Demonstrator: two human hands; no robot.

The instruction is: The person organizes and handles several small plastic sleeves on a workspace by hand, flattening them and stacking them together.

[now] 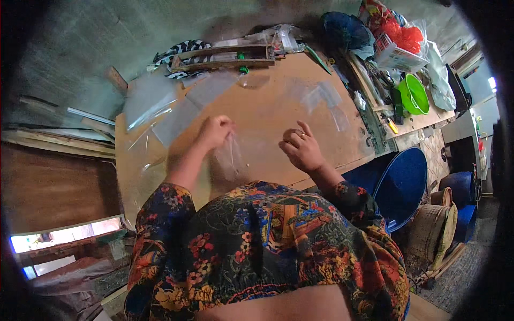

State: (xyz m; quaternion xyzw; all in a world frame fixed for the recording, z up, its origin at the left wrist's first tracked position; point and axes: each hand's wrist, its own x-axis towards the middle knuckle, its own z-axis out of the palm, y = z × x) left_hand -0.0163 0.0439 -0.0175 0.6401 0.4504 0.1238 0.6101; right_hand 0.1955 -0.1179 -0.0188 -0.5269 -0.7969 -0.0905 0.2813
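there are two hands, one left hand (pixel 217 132) and one right hand (pixel 303 150), with one ring (pixel 302 135). there is one held clear bag (pixel 230 156), one wooden frame (pixel 214 66), one striped cloth (pixel 167 58), one green bowl (pixel 415 95) and one white crate (pixel 400 56); overlapping plastic sheets (pixel 211 90) cannot be counted.

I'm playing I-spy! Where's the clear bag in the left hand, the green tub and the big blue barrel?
Clear bag (pixel 230 157): head view, its hanging middle.
Green tub (pixel 415 95): head view, its inside.
Big blue barrel (pixel 403 187): head view, its inside.
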